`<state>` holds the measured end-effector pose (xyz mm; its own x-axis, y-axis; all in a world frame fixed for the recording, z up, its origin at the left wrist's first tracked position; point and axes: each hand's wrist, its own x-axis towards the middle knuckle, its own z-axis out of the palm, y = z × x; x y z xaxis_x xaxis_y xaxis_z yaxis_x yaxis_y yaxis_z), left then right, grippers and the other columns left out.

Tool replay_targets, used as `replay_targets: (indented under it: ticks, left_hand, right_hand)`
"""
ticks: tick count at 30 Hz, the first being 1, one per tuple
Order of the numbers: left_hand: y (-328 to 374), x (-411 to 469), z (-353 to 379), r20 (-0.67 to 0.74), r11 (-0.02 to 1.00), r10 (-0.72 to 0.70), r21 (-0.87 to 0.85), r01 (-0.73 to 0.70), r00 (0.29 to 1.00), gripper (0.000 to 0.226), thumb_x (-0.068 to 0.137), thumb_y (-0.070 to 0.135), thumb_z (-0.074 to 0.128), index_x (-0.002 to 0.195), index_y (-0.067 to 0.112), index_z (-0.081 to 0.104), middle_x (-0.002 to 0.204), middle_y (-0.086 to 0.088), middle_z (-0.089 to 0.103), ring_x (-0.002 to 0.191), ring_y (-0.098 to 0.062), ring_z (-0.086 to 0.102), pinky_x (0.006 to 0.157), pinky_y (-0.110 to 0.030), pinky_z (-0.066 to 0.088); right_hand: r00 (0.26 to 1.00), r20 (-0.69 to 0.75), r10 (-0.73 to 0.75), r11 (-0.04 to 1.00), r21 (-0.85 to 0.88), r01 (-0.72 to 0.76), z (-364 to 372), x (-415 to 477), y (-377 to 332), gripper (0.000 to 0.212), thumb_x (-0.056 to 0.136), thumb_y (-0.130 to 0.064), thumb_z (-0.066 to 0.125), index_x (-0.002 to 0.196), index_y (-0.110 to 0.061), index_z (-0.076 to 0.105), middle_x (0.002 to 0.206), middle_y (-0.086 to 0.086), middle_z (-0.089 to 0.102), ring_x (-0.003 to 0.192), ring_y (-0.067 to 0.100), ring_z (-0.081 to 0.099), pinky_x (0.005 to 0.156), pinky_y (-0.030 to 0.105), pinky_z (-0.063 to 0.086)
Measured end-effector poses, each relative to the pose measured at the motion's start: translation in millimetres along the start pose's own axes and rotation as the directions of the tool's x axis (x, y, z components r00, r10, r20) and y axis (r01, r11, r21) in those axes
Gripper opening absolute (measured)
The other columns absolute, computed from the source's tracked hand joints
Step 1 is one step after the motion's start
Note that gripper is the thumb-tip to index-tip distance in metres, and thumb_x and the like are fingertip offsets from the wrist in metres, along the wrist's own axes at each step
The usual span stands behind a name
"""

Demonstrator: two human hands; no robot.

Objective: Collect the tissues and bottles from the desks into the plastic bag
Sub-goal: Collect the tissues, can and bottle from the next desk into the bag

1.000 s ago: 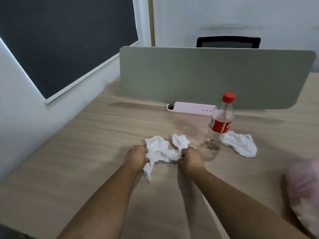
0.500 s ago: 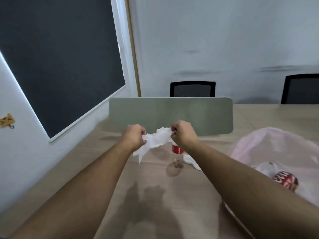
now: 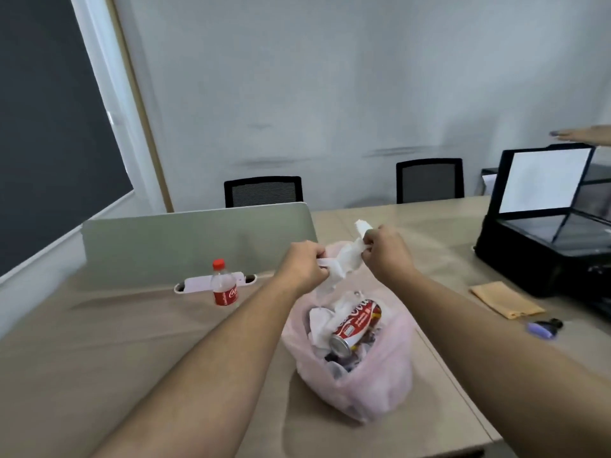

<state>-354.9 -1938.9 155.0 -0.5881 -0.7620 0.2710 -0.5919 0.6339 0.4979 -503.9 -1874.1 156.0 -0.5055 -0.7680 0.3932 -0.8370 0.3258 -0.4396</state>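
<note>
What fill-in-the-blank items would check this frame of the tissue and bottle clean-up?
1. The left hand and right hand both grip crumpled white ____ above the plastic bag.
2. The bag, resting on the desk, is pale ____.
3. The upright bottle has a ____ cap.
4. That bottle stands to the bag's ____.
Missing words: tissues; pink; red; left.

Wooden desk (image 3: 99, 358): cola bottle (image 3: 224, 289) upright L, pink bag (image 3: 380, 385) ctr, orange cloth (image 3: 506, 299) R.
</note>
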Motion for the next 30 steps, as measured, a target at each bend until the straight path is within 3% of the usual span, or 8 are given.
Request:
replay_targets:
  ticks: [3,7,10,14,17,24,27,30]
  left_hand:
    - [-1.6,3.4,32.1,0.108,0.997,-0.052,0.056,0.046,0.993,0.010,0.077,0.010,0.059,0.082,0.012,0.067,0.089,-0.009,0.068,0.079,-0.022,0.056,0.066,-0.024,0.040]
    - [-21.3,-0.6,60.1,0.332,0.993,-0.104,0.082,0.081,0.938,0.034,0.079,0.015,0.064,0.113,0.018,0.062,0.122,0.000,0.061,0.111,-0.018,0.056,0.088,-0.024,0.046]
    - [-30.6,3.1,52.8,0.236,0.995,-0.103,0.028,0.099,0.966,0.036,0.080,0.013,0.061,0.115,0.019,0.062,0.125,0.002,0.060,0.114,-0.015,0.056,0.093,-0.022,0.044]
    - [-42.2,16.3,17.7,0.120,0.993,-0.116,-0.003,0.117,0.986,0.025,0.080,0.014,0.062,0.103,0.020,0.068,0.111,0.001,0.067,0.104,-0.016,0.061,0.090,-0.025,0.048]
    - [-65.4,22.0,-19.7,0.030,0.992,-0.121,0.032,0.120,0.992,0.022,0.081,0.012,0.063,0.102,0.014,0.068,0.109,-0.003,0.067,0.104,-0.018,0.060,0.086,-0.020,0.043]
    - [-163.9,14.1,-65.4,-0.163,0.941,-0.304,0.102,0.323,0.939,0.030,0.080,0.013,0.063,0.110,0.018,0.062,0.110,-0.001,0.058,0.096,-0.016,0.054,0.078,-0.022,0.038]
    - [-211.8,17.4,-48.5,-0.166,0.911,-0.376,0.111,0.397,0.911,0.044,0.078,0.025,0.066,0.120,0.021,0.053,0.119,-0.003,0.055,0.111,-0.023,0.054,0.090,-0.032,0.045]
    - [-248.5,30.0,-28.4,-0.137,0.872,-0.466,0.096,0.480,0.874,0.068,0.077,0.036,0.067,0.137,0.021,0.038,0.137,-0.007,0.047,0.125,-0.028,0.048,0.101,-0.039,0.043]
  right_hand:
    - [0.993,0.102,0.065,0.997,-0.054,-0.060,16.5,-12.8,27.2,0.025,0.087,-0.006,0.054,0.109,-0.007,0.066,0.117,0.013,0.057,0.103,0.030,0.056,0.082,0.030,0.043]
    - [0.915,0.394,0.090,0.988,-0.154,-0.031,39.2,-28.0,52.0,0.044,0.082,-0.024,0.064,0.125,-0.022,0.058,0.130,0.002,0.052,0.112,0.023,0.056,0.084,0.030,0.046]
    - [0.951,0.304,0.053,0.989,-0.146,-0.008,43.6,-23.1,52.1,0.043,0.082,-0.033,0.060,0.124,-0.028,0.056,0.135,-0.004,0.048,0.120,0.020,0.049,0.084,0.030,0.042]
    - [0.978,0.206,-0.025,0.999,-0.025,0.031,42.2,-3.5,26.9,0.028,0.083,-0.027,0.057,0.110,-0.023,0.064,0.127,0.000,0.054,0.109,0.021,0.055,0.089,0.033,0.047]
    - [0.973,0.193,-0.129,0.991,0.073,0.117,53.5,9.6,-9.0,0.023,0.083,-0.023,0.057,0.104,-0.019,0.067,0.119,0.002,0.058,0.105,0.020,0.057,0.089,0.032,0.047]
    - [0.896,0.340,-0.284,0.953,0.205,0.224,124.3,22.0,-96.3,0.024,0.083,-0.015,0.058,0.105,-0.015,0.068,0.113,0.008,0.056,0.106,0.024,0.055,0.088,0.027,0.041]
    - [0.849,0.462,-0.256,0.964,0.185,0.190,173.8,31.8,-113.6,0.032,0.084,-0.015,0.060,0.116,-0.015,0.062,0.123,0.010,0.051,0.112,0.025,0.052,0.091,0.025,0.039]
    - [0.796,0.589,-0.141,0.989,0.116,0.089,233.8,47.1,-117.7,0.047,0.085,-0.020,0.059,0.131,-0.015,0.048,0.135,0.010,0.043,0.120,0.027,0.049,0.099,0.028,0.038]
